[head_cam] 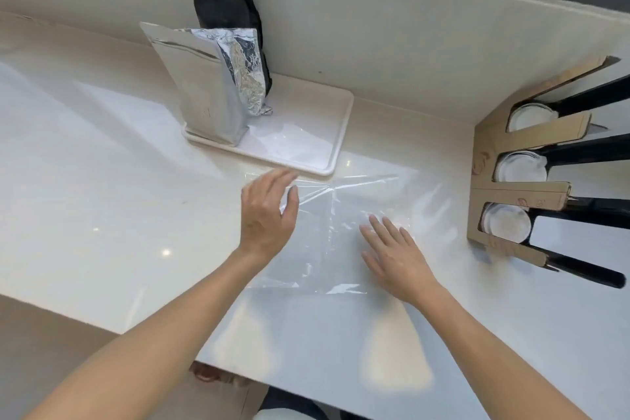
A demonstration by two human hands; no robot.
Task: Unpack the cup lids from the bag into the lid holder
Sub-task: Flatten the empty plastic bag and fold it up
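A clear, flat plastic bag (327, 242) lies on the pale counter in front of me; nothing shows inside it. My left hand (267, 211) hovers over the bag's left upper part, fingers curled and apart, holding nothing. My right hand (395, 252) rests palm down on the bag's right side with fingers spread. At the right stands the cardboard lid holder (491, 143) with three slots. White cup lids sit in each slot: top (530, 116), middle (520, 167), bottom (506, 223).
A white tray (337, 143) sits behind the bag, carrying a silver foil pouch (204, 85) and a black pouch (228, 14). A pale wall runs along the back. The counter's front edge falls off at the lower left.
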